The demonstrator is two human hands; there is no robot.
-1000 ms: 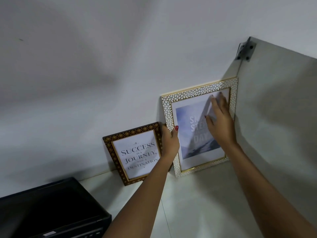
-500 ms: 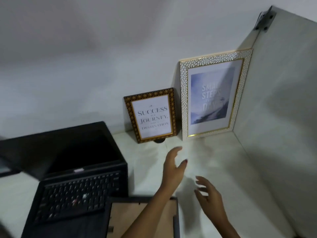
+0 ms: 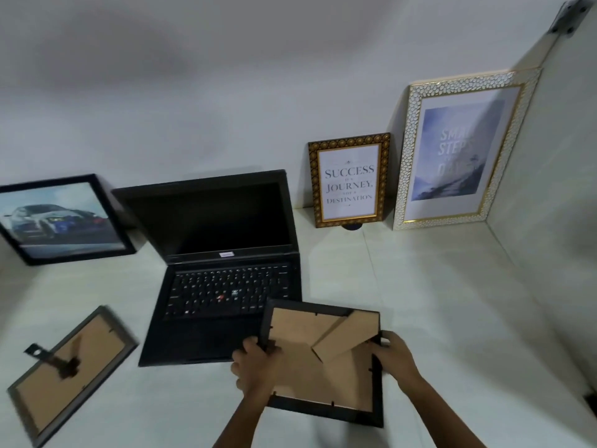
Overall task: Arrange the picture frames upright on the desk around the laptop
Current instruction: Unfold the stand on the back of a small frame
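Observation:
An open black laptop (image 3: 223,273) sits mid-desk. Behind it on the right stand a small gold-brown frame reading "Success" (image 3: 349,181) and a tall white pebbled frame (image 3: 458,150), both leaning on the wall. A black frame with a car picture (image 3: 61,218) leans on the wall at the left. A grey frame (image 3: 69,371) lies face down at the front left. My left hand (image 3: 255,363) and my right hand (image 3: 392,355) grip the two sides of a black frame (image 3: 326,360), its brown back and stand facing me, partly over the laptop's corner.
A grey side panel (image 3: 549,221) closes the desk on the right, with a metal bracket (image 3: 568,16) at its top. The white wall runs along the back. Bare desk surface (image 3: 436,302) lies between the held frame and the standing frames.
Both hands left the tall white frame, came down to the front, and now hold the black face-down frame by its sides. The view swung down and left.

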